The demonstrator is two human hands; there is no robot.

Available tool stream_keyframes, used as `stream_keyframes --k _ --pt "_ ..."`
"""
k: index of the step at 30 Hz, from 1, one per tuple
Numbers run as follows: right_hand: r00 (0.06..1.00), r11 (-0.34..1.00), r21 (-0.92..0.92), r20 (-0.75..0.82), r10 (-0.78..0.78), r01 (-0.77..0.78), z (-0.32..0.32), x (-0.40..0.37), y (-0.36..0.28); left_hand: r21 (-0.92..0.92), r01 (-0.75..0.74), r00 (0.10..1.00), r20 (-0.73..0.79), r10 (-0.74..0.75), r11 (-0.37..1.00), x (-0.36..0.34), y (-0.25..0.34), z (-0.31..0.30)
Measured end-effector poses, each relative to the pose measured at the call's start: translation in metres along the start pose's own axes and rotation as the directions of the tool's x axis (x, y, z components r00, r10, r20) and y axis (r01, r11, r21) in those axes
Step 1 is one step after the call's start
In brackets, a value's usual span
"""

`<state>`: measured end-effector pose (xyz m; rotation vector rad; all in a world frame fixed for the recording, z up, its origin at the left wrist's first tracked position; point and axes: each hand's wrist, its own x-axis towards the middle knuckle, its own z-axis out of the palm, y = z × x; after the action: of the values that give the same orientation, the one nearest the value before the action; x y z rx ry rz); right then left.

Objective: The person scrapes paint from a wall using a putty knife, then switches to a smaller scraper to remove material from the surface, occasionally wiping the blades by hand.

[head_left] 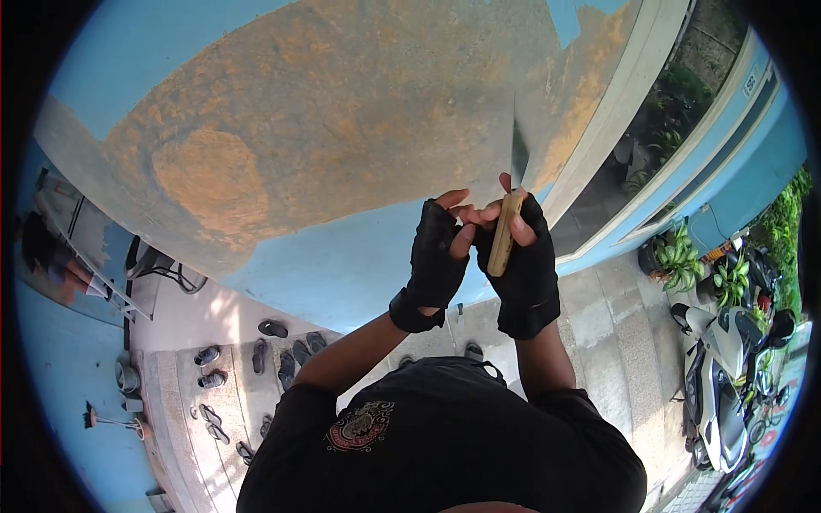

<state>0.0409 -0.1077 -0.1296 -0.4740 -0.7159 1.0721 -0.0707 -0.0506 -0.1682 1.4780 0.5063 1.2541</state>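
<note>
Left hand [434,261], right hand [526,265], both gloved, clasp a wooden-handled scraper [504,231] | blade against a blue wall [325,111] with orange patches | sandals [274,329], scooter [714,385] below

Nothing here has words or numbers clear enough to read. The black shirt [479,445] has a round red and white badge [359,425] on it. There may be letters around the edge of the badge, but they are too small and blurry to read. High up on the right, a little white plate [750,83] sits on the blue wall [753,162]. It has dark marks that look like numbers, but they are too tiny to make out.
</note>
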Motion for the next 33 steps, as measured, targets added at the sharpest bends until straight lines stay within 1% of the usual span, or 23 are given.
stream_keyframes --k 1,2,4,5,6,8,10,12,14,18,20,21,22,23,24,25,26,27,28,30,31,32,33 --pt "0.998 0.999 0.047 0.058 0.023 -0.026 -0.005 0.001 -0.006 -0.073 0.01 1.0 -0.027 -0.012 0.997 0.0 -0.001 0.012" --pt "0.992 0.994 0.095 0.115 0.043 -0.054 -0.011 0.003 -0.012 -0.067 0.012 0.999 -0.038 -0.015 0.998 0.0 -0.008 0.018" --pt "0.989 0.993 0.093 0.138 0.057 -0.07 -0.019 0.006 -0.024 -0.156 0.016 0.981 0.193 0.015 0.988 -0.002 -0.026 0.028" --pt "0.987 0.991 0.085 0.133 0.087 -0.099 -0.023 0.007 -0.031 -0.228 0.117 0.978 0.198 -0.071 0.967 -0.003 -0.024 0.038" --pt "0.985 0.989 0.075 0.129 0.117 -0.127 -0.028 0.009 -0.036 -0.225 0.121 0.979 0.19 -0.078 0.967 -0.002 -0.024 0.045" --pt "0.981 0.987 0.05 0.128 0.144 -0.151 -0.039 0.012 -0.046 -0.136 0.066 0.99 0.13 -0.048 0.989 0.002 -0.024 0.058" --pt "0.976 0.984 0.027 0.132 0.171 -0.176 -0.05 0.015 -0.053 -0.107 0.08 0.995 0.073 -0.072 0.991 0.004 -0.019 0.068" --pt "0.963 0.985 0.0 0.211 0.169 -0.173 -0.059 0.02 -0.057 -0.08 0.094 0.996 0.01 -0.094 0.992 0.007 -0.02 0.075" --pt "0.949 0.981 0.002 0.253 0.188 -0.195 -0.072 0.024 -0.064 0.157 -0.195 0.977 -0.058 0.206 0.968 0.009 -0.026 0.081" --pt "0.915 0.963 0.035 0.323 0.243 -0.268 -0.074 0.028 -0.076 0.209 -0.216 0.967 -0.089 0.238 0.954 0.011 -0.028 0.085" --pt "0.902 0.956 0.072 0.356 0.242 -0.285 -0.074 0.031 -0.075 0.418 -0.3 0.928 -0.082 0.364 0.858 0.014 -0.025 0.08" --pt "0.896 0.95 0.103 0.376 0.237 -0.295 -0.074 0.032 -0.073 0.428 -0.302 0.925 -0.085 0.37 0.852 0.017 -0.02 0.077" --pt "0.892 0.949 0.106 0.386 0.236 -0.297 -0.074 0.034 -0.072 0.441 -0.35 0.914 -0.031 0.404 0.826 0.02 -0.015 0.074" --pt "0.894 0.957 0.073 0.382 0.234 -0.282 -0.075 0.035 -0.07 0.449 -0.397 0.9 0.022 0.434 0.8 0.022 -0.01 0.072" --pt "0.897 0.964 0.038 0.377 0.231 -0.264 -0.075 0.036 -0.07 0.454 -0.399 0.899 0.021 0.438 0.797 0.022 -0.009 0.069" --pt "0.895 0.965 0.038 0.383 0.227 -0.261 -0.075 0.037 -0.071 0.35 -0.38 0.912 -0.016 0.411 0.856 0.024 -0.008 0.066" --pt "0.915 0.979 -0.081 0.346 0.206 -0.19 -0.074 0.039 -0.073 0.239 -0.361 0.923 -0.046 0.382 0.901 0.027 -0.007 0.061" --pt "0.934 0.973 -0.201 0.31 0.176 -0.117 -0.071 0.04 -0.074 0.29 -0.384 0.92 0.04 0.389 0.877 0.031 -0.002 0.051" --pt "0.935 0.974 -0.203 0.314 0.166 -0.104 -0.064 0.039 -0.074 0.287 -0.395 0.916 0.045 0.4 0.873 0.033 0.004 0.044" --pt "0.969 0.979 -0.171 0.199 0.148 -0.114 -0.047 0.038 -0.074 0.335 -0.597 0.793 0.109 0.599 0.729 0.04 0.026 0.035" --pt "0.964 0.978 -0.152 0.202 0.174 -0.144 -0.048 0.04 -0.072 0.404 -0.62 0.771 0.159 0.616 0.672 0.041 0.034 0.027" --pt "0.966 0.979 -0.157 0.203 0.163 -0.132 -0.045 0.042 -0.07 0.395 -0.63 0.764 0.162 0.624 0.669 0.043 0.043 0.02" --pt "0.965 0.975 -0.183 0.207 0.162 -0.124 -0.041 0.044 -0.068 0.397 -0.716 0.691 0.284 0.665 0.574 0.046 0.052 0.013"
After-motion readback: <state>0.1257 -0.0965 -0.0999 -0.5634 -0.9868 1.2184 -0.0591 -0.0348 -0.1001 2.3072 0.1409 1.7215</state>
